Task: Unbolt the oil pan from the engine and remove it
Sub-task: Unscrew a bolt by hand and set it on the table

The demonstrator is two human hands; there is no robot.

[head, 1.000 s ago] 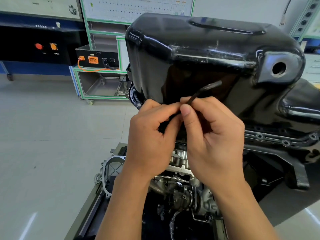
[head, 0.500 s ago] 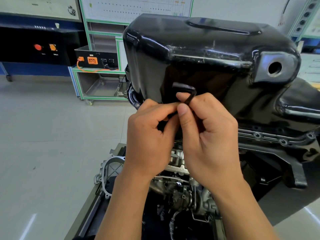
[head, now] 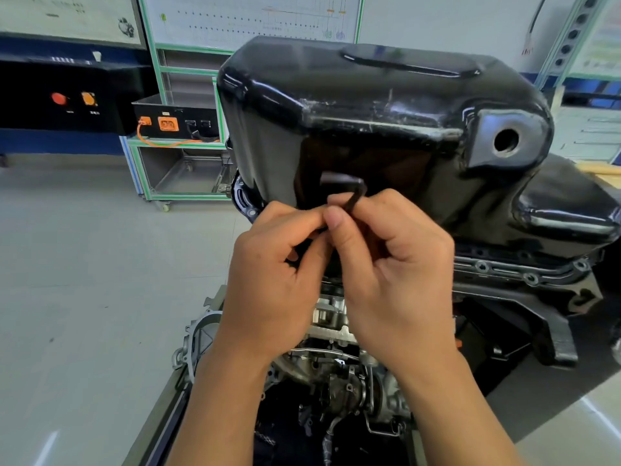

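Work at the glossy black oil pan (head: 369, 105): our right grip (head: 400, 274) and left grip (head: 268, 284) both pinch a dark L-shaped hex key (head: 351, 191).

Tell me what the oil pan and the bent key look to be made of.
Oil pan: likely pressed sheet steel, painted gloss black. It shows sharp reflections, rounded stamped corners and pale scuffs along one ridge. Hex key: dark matte metal, probably black-finished steel. It is a thin bent bar with hardly any shine.

Bright even indoor light, glare streaks on the glossy oil pan (head: 386, 105), wide-angle bending at edges.
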